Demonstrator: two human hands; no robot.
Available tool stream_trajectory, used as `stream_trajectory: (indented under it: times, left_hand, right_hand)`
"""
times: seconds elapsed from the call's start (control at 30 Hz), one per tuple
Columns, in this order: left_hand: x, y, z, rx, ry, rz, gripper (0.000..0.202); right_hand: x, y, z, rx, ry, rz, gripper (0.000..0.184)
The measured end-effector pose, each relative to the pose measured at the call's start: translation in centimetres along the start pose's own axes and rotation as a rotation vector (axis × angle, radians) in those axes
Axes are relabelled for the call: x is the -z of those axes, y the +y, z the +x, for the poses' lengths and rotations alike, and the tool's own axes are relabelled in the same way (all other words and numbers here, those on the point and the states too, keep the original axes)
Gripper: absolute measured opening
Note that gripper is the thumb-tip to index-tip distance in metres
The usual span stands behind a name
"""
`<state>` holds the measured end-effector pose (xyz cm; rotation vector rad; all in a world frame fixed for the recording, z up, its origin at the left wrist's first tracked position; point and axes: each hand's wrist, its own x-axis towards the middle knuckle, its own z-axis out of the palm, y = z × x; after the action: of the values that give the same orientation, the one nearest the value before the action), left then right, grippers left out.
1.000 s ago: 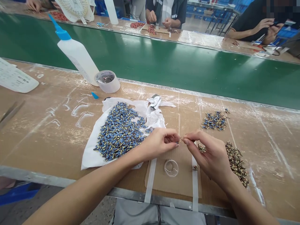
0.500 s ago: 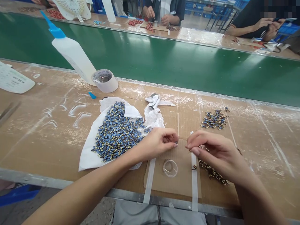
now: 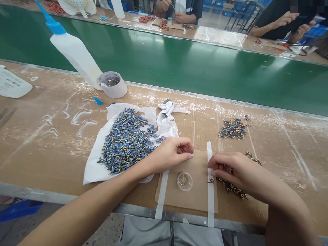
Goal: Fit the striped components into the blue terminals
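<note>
My left hand [image 3: 173,152] hovers over a taped-down cardboard sheet [image 3: 194,194], fingers curled in a pinch on something too small to make out. It sits just right of a big heap of small blue parts [image 3: 126,140] lying on white plastic [image 3: 94,167]. My right hand [image 3: 237,171] rests palm down on a pile of dark brown and yellow parts [image 3: 234,189], fingers bent and pinching among them. A small clear round cap [image 3: 184,181] lies on the cardboard between my hands. A smaller heap of blue parts [image 3: 232,129] lies further back on the right.
A white squeeze bottle with a blue nozzle [image 3: 73,51] leans on a roll of tape [image 3: 112,84] at the back left. A green conveyor belt [image 3: 179,65] runs behind the bench. Other people's hands [image 3: 180,17] work across it. A white card [image 3: 11,85] lies far left.
My hands were joined fingertip to fingertip on a tiny part; they have parted. The right hand has dropped down onto the brown pile, and the left has stayed pinched.
</note>
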<state>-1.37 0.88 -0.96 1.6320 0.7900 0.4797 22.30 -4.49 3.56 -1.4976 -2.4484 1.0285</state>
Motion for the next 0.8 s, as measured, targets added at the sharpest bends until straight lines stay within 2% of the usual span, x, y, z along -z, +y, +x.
stream_trajectory:
  times: [0.1,0.27,0.4,0.57,0.7,0.8]
  left_hand:
    - [0.0,0.0,0.0,0.003,0.005,0.003,0.003]
    - [-0.2,0.1,-0.1,0.002,0.02,0.052,0.003]
    - [-0.2,0.2,0.0,-0.002,0.029,0.079,0.003]
    - [0.0,0.2,0.0,-0.013,0.052,0.082,0.004]
    - [0.3,0.4,-0.1,-0.009,0.084,0.106,0.004]
    - [0.4,0.4,-0.1,-0.014,0.085,0.115,0.004]
  right_hand:
    - [-1.1,0.1,-0.2,0.001,-0.054,-0.041,0.013]
    - [-3.2,-0.7,-0.6,-0.028,-0.01,-0.14,0.023]
    - [-3.9,-0.9,-0.7,-0.08,-0.054,-0.184,0.02]
    - [-2.3,-1.4,-0.4,-0.101,-0.082,-0.087,0.014]
    - [-0.6,-2.9,-0.6,0.061,0.053,0.075,0.008]
    - [-0.3,-3.5,-0.8,0.158,0.115,0.175,0.004]
